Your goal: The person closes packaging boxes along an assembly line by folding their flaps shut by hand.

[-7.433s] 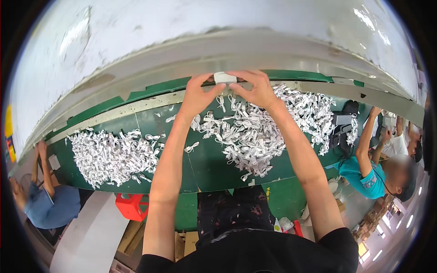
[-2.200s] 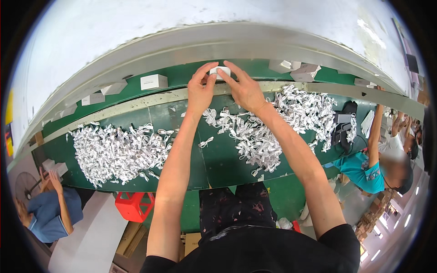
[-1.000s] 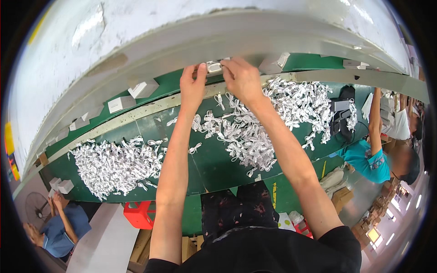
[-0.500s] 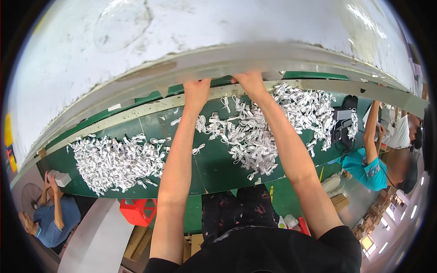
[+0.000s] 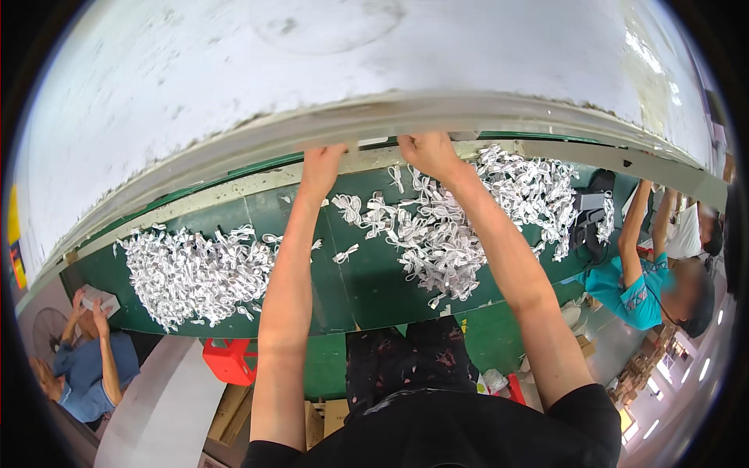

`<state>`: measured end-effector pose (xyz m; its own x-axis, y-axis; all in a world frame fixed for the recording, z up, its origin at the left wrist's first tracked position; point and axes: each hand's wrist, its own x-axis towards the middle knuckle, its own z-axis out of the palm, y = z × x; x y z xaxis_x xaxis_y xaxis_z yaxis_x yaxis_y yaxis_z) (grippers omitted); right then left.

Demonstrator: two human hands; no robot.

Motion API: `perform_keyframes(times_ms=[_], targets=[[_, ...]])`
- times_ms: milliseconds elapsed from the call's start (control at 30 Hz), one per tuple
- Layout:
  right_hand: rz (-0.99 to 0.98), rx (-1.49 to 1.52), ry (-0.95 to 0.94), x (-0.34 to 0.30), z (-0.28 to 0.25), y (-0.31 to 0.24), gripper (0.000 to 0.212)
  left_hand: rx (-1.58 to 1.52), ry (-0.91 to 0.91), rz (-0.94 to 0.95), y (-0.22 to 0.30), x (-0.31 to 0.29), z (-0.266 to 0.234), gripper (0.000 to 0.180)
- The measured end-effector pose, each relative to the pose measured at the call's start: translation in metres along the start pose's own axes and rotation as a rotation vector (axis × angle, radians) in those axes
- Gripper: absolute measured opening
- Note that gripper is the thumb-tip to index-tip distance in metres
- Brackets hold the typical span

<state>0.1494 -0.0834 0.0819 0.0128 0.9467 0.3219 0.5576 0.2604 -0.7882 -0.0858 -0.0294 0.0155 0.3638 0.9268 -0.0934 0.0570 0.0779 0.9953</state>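
Both arms stretch over a green worktable (image 5: 351, 288) to its far edge, under the lip of a white overhead panel (image 5: 359, 62). My left hand (image 5: 322, 165) is at the pale far rail, its fingers mostly hidden by the lip. Just right of it, my right hand (image 5: 431, 154) has its fingers curled in; whatever they hold is hidden. Between the hands a small white piece (image 5: 373, 142) shows under the lip. Bundled white cables (image 5: 445, 234) lie in a heap under and beside my right forearm. Left of my left forearm is another heap of white cables (image 5: 195, 273).
Black box-shaped devices (image 5: 589, 214) lie at the table's right end. One person in teal (image 5: 644, 292) works at the right; another in blue (image 5: 97, 366) handles a white box (image 5: 101, 300) at the left. A red stool (image 5: 228, 360) and cardboard boxes (image 5: 335, 416) stand below.
My hands have drawn slightly back toward me, the left one also shifting a little left. The panel's lip sits lower in view. The person at the left has raised the white box slightly.
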Motion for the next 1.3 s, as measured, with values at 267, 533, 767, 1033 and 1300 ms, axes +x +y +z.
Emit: perform_keyframes(times_ms=[267,533,767,1033,1300], targets=[[-0.086,-0.186,-0.022,0.003,0.004,-0.008,0.037,0.291,-0.052,0.242,0.051,-0.005,-0.001,0.037],[-0.094,-0.127,-0.094,0.008,0.009,-0.021,0.041,0.314,-0.066,0.214,0.059,-0.011,-0.01,0.034],[-0.148,-0.219,-0.022,0.013,0.027,-0.025,0.037,0.331,-0.083,0.16,0.06,-0.015,-0.021,0.032],[-0.009,-0.09,-0.079,0.017,0.034,-0.038,0.016,0.585,-0.059,0.166,0.047,-0.019,-0.031,0.027],[-0.141,-0.211,-0.011,0.019,0.052,-0.041,0.012,0.625,0.009,0.252,0.047,-0.019,-0.044,0.027]])
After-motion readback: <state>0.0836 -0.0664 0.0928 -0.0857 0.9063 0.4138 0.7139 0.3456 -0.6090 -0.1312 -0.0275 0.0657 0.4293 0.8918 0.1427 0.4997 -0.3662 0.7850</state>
